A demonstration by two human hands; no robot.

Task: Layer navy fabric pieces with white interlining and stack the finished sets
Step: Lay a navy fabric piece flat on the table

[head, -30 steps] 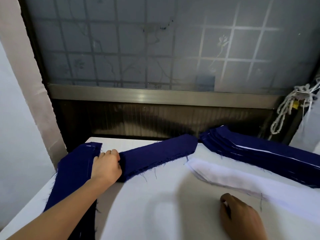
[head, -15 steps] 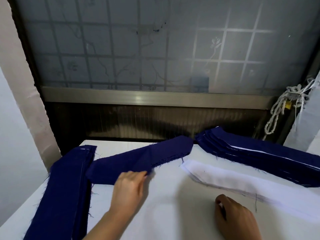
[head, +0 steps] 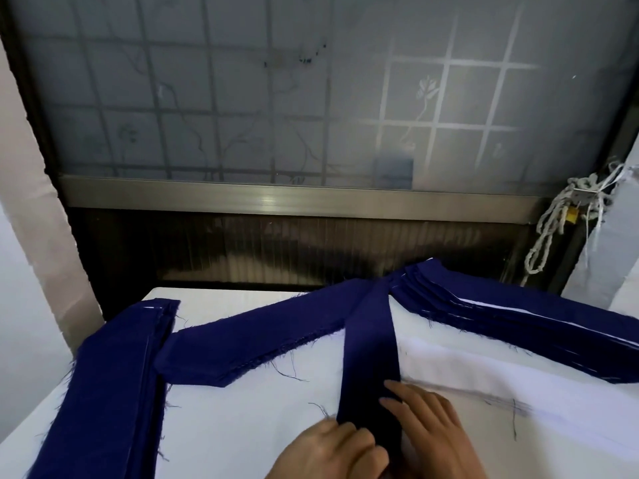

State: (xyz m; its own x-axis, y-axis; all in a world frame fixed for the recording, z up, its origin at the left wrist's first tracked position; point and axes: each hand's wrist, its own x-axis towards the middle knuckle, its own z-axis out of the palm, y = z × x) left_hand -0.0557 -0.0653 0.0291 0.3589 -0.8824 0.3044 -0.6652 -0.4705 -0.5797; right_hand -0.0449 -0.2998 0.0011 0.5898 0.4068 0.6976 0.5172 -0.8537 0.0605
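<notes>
A long navy strip runs from the far end of the right stack toward me across the white table. My left hand grips the strip's near end at its left edge, fingers curled. My right hand rests with straight fingers on the strip's right edge and on the white interlining piece under it. A second navy piece lies diagonally to the left. The stack of layered navy and white sets lies at the back right.
A pile of navy strips runs along the table's left edge. Behind the table are a dark panel and a frosted window. A knotted white rope hangs at the right, beside pale cloth.
My left hand left the navy pile at the left and moved to the near centre, swinging one navy strip round toward me. My right hand moved up onto the strip's edge.
</notes>
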